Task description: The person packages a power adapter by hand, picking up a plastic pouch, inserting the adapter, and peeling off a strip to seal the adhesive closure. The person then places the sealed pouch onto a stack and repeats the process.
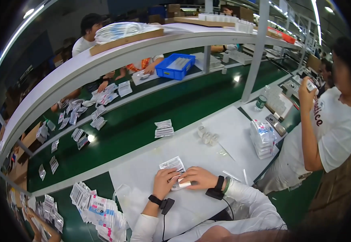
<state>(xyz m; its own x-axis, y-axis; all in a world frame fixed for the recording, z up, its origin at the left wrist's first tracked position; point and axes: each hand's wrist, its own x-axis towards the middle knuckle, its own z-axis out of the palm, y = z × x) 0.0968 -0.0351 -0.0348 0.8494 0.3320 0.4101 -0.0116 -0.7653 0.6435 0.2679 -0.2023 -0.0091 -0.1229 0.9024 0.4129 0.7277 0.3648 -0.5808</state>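
Over the white sheet [153, 157] on the bench, my left hand [164, 183] and my right hand [201, 178] meet at a small white flat object [181, 186]. The fingers of both hands are closed on it, and they hide part of its shape. Just beyond my fingertips a printed foil pouch [173, 163] lies flat, its near end partly covered by my left hand. Each wrist has a black band with a small black box and a cable.
A heap of printed pouches [102, 211] lies left of me. To the right stand stacked packets [262, 139], with clear plastic pieces [207, 136] nearby. Beyond runs a green conveyor belt [135, 141] with scattered pouches. A co-worker [329, 121] stands right; others sit across, near a blue bin [175, 66].
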